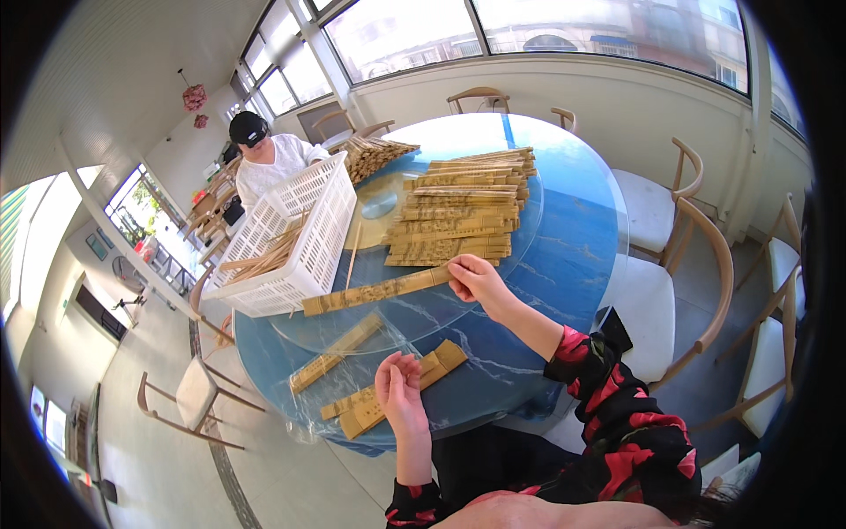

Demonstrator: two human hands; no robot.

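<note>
My right hand [476, 280] pinches the right end of a long, flat, tan printed paper sleeve [374, 292], like a chopstick sleeve. The sleeve reaches left toward the white basket, above the glass. My left hand [403, 392] is raised with half-curled fingers, and nothing shows in them. Beneath it lie more tan paper sleeves [442, 357], overlapping at the table's near edge. Another small bundle of sleeves [337, 354] rests beside them, seemingly in clear plastic. Beyond my right hand, a wide pile of the same printed sleeves [458, 212] spreads in overlapping rows.
A white slotted plastic basket [322, 216] holds thin wooden sticks [269, 251]. One stick [353, 256] lies by it. More tan bundles [379, 159] are stacked farther back on the round blue table [573, 229]. A person in white [280, 163] sits beyond the basket. Chairs [639, 291] surround the table.
</note>
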